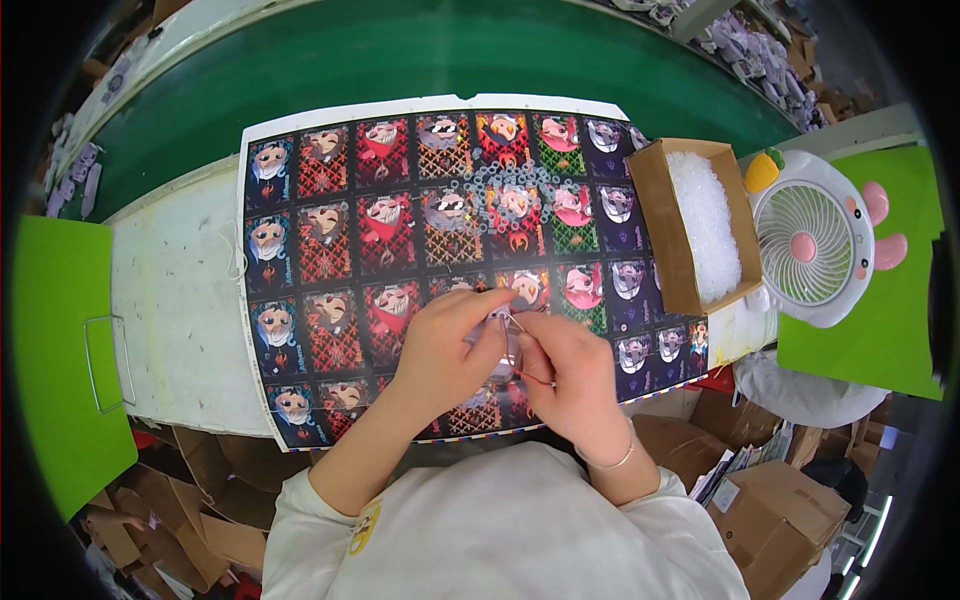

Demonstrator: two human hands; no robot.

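My left hand [445, 345] and my right hand [568, 375] meet over the near edge of a large printed sheet [330, 230] of cartoon character pictures. Between the fingertips of both hands sits a small pale round piece [500, 318] with a thin red string [535, 378] hanging from it under my right hand. A heap of small clear rings [500, 185] lies on the sheet farther away. The lower part of the small piece is hidden by my fingers.
An open cardboard box [668, 235] full of clear plastic bits stands right of the sheet. A small white fan [812, 240] sits farther right. A green conveyor belt [400, 50] runs behind. Green boards [55, 330] flank the white table [175, 310]; cardboard boxes [770, 500] lie below.
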